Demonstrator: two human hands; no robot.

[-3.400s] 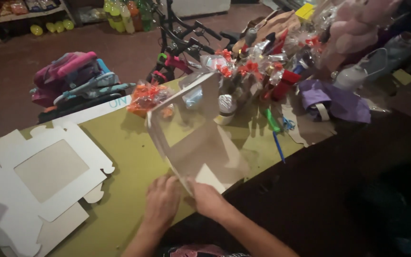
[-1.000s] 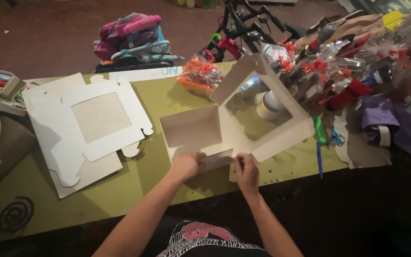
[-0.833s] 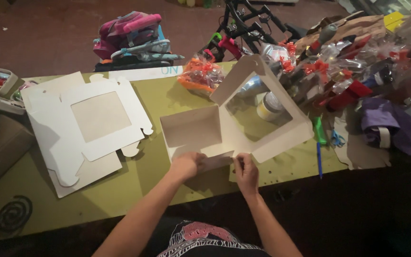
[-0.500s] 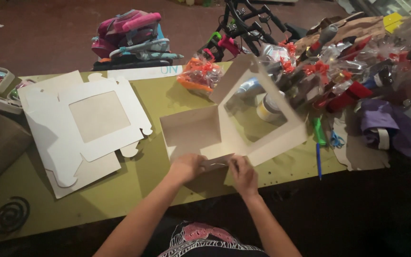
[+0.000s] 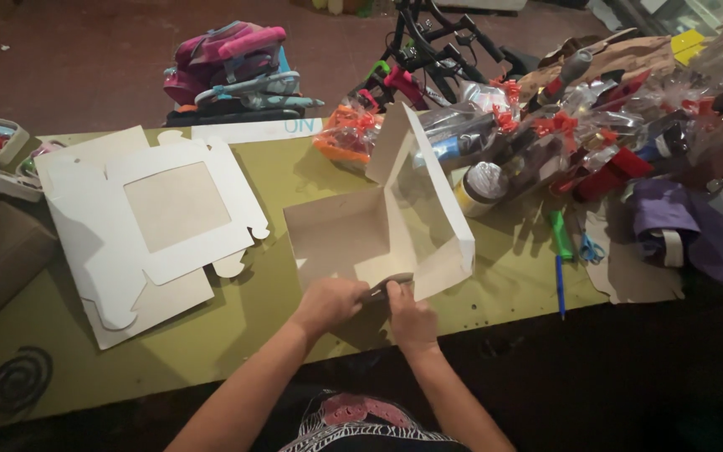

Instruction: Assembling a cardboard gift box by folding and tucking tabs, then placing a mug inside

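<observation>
Left hand point(image 5: 328, 303) and right hand point(image 5: 410, 316) pinch near flap of half-folded cardboard box point(image 5: 387, 218) at table point(image 5: 236, 335) edge. Window lid stands upright, unsupported. Risk, likely: hard press creases flap or tips lid over; box slides toward flat box blanks point(image 5: 152, 226).

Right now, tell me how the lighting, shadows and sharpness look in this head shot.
Head view: dim, warm light; the green table is lit best, while the floor and the near edge fall into darkness. The half-folded white box throws a soft shadow toward the left hand and right hand. The wrapped gifts show small glints on their cellophane. Straight edges bow slightly outward; focus is soft overall.
</observation>
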